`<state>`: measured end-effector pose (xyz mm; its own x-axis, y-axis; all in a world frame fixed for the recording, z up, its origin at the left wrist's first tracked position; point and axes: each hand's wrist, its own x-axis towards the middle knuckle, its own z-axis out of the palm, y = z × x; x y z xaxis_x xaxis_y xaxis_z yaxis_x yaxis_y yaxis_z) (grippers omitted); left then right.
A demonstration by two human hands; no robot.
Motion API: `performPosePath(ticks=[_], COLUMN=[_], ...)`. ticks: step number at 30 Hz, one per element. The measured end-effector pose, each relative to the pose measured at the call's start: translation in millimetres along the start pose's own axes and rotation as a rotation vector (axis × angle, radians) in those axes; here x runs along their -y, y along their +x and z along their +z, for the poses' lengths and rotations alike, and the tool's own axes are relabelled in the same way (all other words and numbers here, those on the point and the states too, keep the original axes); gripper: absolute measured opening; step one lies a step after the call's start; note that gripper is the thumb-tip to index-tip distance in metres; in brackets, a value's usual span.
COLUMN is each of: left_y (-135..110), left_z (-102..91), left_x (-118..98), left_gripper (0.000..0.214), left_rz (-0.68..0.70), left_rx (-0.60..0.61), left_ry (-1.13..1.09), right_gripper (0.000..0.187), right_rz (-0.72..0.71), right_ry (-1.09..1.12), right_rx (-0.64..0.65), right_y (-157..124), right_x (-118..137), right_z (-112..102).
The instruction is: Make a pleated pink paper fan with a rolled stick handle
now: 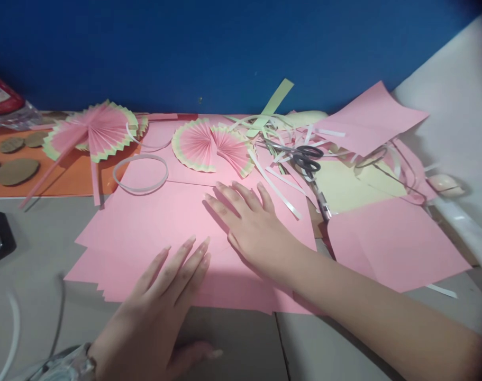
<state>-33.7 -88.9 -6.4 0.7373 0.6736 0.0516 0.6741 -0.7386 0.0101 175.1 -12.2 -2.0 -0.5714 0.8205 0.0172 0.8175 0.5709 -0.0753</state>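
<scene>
A loose stack of pink paper sheets (pixel 137 254) lies in front of me, its edges fanned out at the left. My left hand (pixel 171 286) rests on the near left part of the stack, fingers stretched out, with the thumb beyond the near edge. Higher up, my right hand (pixel 248 217) lies flat on the top sheet, fingers spread. Neither hand grips anything. Just past my right fingertips is a pleated pink paper fan (pixel 195 145) with a yellow-green rim. A thin white ring (pixel 140 173) sits on the stack's far left.
Black-handled scissors (pixel 307 159) and a pen (pixel 323 203) lie among paper strips at the right. More pink sheets (pixel 395 243) are beyond. Another pleated fan (pixel 101 127) with pink legs and brown cardboard pieces (pixel 16 172) lie at the left. A blue wall (pixel 225 53) stands behind.
</scene>
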Motion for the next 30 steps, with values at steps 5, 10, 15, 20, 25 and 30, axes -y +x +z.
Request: performPosePath(ticks=[5, 10, 15, 20, 25, 30], left_y=[-12.2, -15.2, -3.6, 0.7, 1.5, 2.2], left_z=[0.5, 1.3, -1.2, 0.7, -1.5, -2.6], left_x=[1.8, 9.7, 7.7, 2.4, 3.8, 1.6], left_gripper=[0.094, 0.107, 0.097, 0.087, 0.084, 0.082], left_rz=[-0.019, -0.178, -0.004, -0.002, -0.003, -0.017], left_rx=[0.017, 0.015, -0.025, 0.001, 0.023, 0.030], left_ry=[0.002, 0.020, -0.005, -0.007, 0.012, -0.010], right_gripper=[0.063, 0.062, 0.061, 0.065, 0.061, 0.056], right_rz=[0.006, -0.011, -0.047, -0.087, 0.017, 0.048], right_ry=[0.001, -0.002, -0.050, -0.096, -0.176, -0.209], right_rx=[0.011, -0.001, -0.044, -0.052, -0.103, -0.150], right_y=[-0.6, -0.4, -0.5, -1.7, -6.9, -9.6], right_x=[0.3, 0.6, 2.3, 1.7, -6.6, -11.8], right_z=[-1.1, -0.5, 2.1, -1.1, -1.9, 3.7])
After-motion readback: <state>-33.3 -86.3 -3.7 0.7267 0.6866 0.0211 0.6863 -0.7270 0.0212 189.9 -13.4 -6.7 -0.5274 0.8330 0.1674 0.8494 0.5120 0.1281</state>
